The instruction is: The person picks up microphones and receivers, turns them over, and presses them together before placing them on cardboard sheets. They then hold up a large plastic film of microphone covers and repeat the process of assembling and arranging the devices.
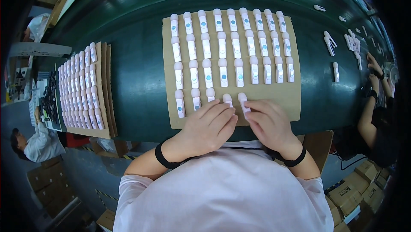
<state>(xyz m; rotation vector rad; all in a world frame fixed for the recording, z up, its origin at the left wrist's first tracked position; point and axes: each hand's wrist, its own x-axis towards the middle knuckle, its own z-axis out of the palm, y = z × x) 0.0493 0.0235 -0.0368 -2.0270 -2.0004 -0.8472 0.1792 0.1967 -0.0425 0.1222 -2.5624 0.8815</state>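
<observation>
A brown cardboard sheet [274,95] lies in front of me, bearing several rows of small white stick-shaped devices with rounded pale pink heads. In the nearest row, my left hand [205,127] has its fingers curled over one white device [228,98], whose lower part they hide. Beside it, the thumb and fingers of my right hand [272,123] pinch another white device [243,100], which is slightly tilted. Most devices in the rows show a round bluish or shiny spot on the body.
A stack of cardboard sheets [109,91] with more devices stands at the left of the green table [137,61]. Loose devices [336,71] are scattered at the right, near a co-worker's hands [374,67]. Another person [43,142] sits at far left. Cardboard boxes [349,195] lie below right.
</observation>
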